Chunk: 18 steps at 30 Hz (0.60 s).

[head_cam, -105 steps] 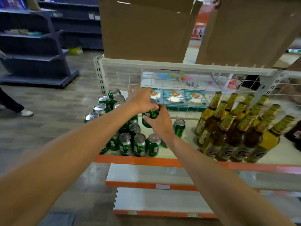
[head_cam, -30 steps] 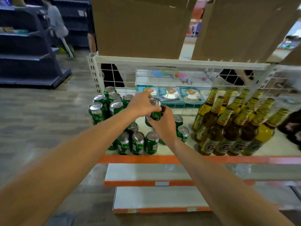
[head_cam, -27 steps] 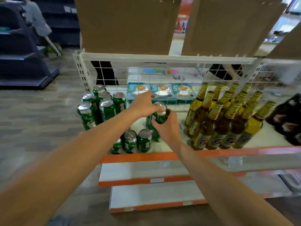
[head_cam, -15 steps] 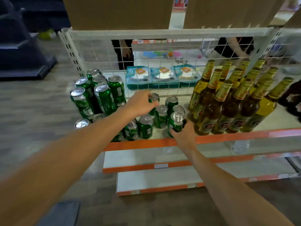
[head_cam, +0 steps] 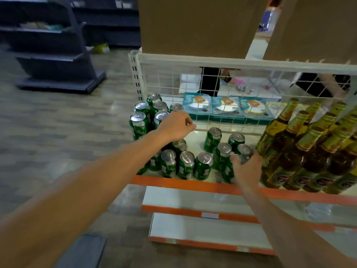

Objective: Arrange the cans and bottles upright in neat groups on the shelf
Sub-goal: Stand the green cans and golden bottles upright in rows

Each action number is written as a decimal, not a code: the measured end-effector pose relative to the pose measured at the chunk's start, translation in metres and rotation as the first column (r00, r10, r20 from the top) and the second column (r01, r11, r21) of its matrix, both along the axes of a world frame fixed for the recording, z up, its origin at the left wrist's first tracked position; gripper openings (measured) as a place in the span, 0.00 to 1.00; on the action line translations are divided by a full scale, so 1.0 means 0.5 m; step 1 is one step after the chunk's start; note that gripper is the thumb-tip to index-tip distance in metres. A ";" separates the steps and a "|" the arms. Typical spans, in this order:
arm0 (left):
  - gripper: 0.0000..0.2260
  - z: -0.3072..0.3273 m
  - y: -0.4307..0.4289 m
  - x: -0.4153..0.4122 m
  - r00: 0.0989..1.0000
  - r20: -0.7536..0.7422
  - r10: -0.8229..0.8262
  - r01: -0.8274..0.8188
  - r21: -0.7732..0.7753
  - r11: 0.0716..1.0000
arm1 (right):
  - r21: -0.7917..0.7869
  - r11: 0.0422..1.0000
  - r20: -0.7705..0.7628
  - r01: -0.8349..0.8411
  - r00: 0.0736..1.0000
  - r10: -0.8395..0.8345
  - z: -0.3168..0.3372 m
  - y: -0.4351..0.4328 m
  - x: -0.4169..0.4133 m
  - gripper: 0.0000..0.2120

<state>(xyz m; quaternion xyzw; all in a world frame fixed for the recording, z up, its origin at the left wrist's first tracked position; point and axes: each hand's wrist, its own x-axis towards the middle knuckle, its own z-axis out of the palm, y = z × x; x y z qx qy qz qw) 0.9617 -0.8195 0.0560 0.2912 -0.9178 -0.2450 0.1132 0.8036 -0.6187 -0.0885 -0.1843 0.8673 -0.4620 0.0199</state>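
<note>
The step in hand looks like setting one green can point(head_cam: 243, 154) down upright near the front edge of the shelf point(head_cam: 193, 185), between the loose cans point(head_cam: 213, 137) and the bottles point(head_cam: 301, 151) at the right end. The right hand point(head_cam: 246, 169) has its grip closed round that can; blur hides whether the base touches the shelf. The left hand point(head_cam: 173, 125) hovers over the stacked cans point(head_cam: 139, 122) at the back left corner, fingers loosely curled, grip empty.

Next, I judge, the can wants squaring against its neighbours without nudging the bottles just beside it. The cans are smooth painted metal cylinders with bright silver lids, probably light and easily tipped. The bottles are amber glass, tall and narrow-necked, wrapped in gold foil at the top. A white wire mesh point(head_cam: 164, 80) backs the shelf.
</note>
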 end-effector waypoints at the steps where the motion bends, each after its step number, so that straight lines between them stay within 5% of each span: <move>1: 0.13 0.021 -0.010 0.009 1.000 -0.016 0.005 -0.005 -0.018 1.000 | 0.015 1.000 -0.040 0.025 0.999 -0.024 0.030 -0.015 -0.005 0.39; 8: 0.14 0.087 -0.102 0.062 0.991 -0.031 0.129 -0.131 -0.051 0.990 | -0.020 0.984 -0.092 -0.175 0.981 0.173 0.169 -0.135 -0.001 0.33; 18: 0.23 0.007 -0.138 0.017 0.958 0.174 0.228 -0.218 -0.075 0.973 | 0.068 0.843 -0.045 -0.533 0.843 0.536 0.110 -0.268 0.082 0.34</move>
